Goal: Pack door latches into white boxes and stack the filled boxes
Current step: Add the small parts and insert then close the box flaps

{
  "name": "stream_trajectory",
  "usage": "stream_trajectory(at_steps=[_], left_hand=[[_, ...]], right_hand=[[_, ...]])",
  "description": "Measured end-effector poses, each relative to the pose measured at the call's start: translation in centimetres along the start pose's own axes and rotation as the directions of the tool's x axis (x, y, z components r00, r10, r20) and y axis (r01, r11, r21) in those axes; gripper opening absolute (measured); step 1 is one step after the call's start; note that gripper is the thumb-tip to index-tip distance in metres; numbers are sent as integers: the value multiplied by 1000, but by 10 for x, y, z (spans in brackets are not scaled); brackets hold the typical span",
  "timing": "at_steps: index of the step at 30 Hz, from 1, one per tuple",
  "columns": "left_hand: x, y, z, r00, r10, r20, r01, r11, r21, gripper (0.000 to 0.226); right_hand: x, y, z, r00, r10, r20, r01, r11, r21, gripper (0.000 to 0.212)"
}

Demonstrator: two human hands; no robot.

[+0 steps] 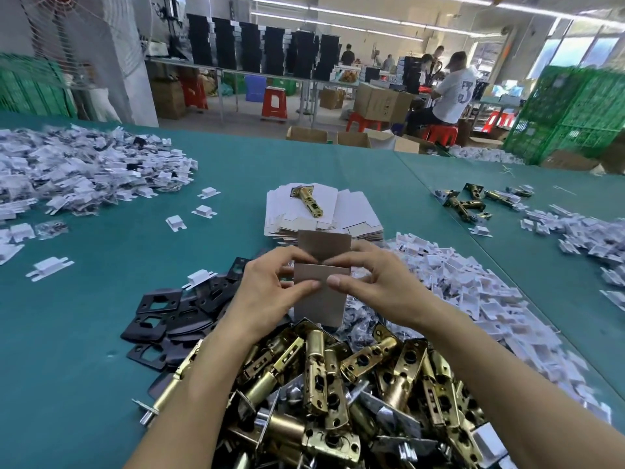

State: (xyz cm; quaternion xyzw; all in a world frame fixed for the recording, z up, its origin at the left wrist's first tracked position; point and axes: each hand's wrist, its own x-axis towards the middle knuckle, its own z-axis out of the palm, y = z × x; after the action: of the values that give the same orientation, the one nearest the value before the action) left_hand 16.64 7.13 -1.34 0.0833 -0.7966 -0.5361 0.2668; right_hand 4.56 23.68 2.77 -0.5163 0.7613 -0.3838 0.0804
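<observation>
Brass latches [338,384] heaped below both hands pinching a flat cardboard box [321,292].

A teal tabletop [101,333] carries a heap of brass latches [338,384] at its near edge, with black plates [162,319] spread just to their left. Mid-table sits a stack of flat white boxes [355,211]. A big pile of white plastic pieces [84,170] fills the far left, another pile [473,292] lies right of the latches, and a few more latches [470,201] lie far right.
</observation>
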Motion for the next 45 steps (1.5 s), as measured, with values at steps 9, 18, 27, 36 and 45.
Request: stream_trajectory(at_steps=[9, 18, 27, 36, 45], left_hand=[[2, 1, -3, 998, -52, 33, 58, 978, -201, 36], [3, -3, -5, 996, -82, -19, 76, 976, -202, 40], [3, 2, -4, 992, -77, -96, 49, 963, -266, 3], [2, -4, -6, 989, -122, -83, 92, 950, -298, 16], [8, -2, -11, 922, -376, -95, 336, 898, -284, 31]], right_hand=[[5, -12, 7, 972, -50, -231, 86, 985, 148, 14], [9, -16, 4, 961, -20, -275, 33, 999, 43, 12], [-3, -9, 4, 989, -115, -91, 103, 986, -132, 30], [-3, -6, 12, 999, 54, 5, -55, 997, 62, 31], [4, -13, 11, 868, 456, -198, -187, 668, 720, 30]])
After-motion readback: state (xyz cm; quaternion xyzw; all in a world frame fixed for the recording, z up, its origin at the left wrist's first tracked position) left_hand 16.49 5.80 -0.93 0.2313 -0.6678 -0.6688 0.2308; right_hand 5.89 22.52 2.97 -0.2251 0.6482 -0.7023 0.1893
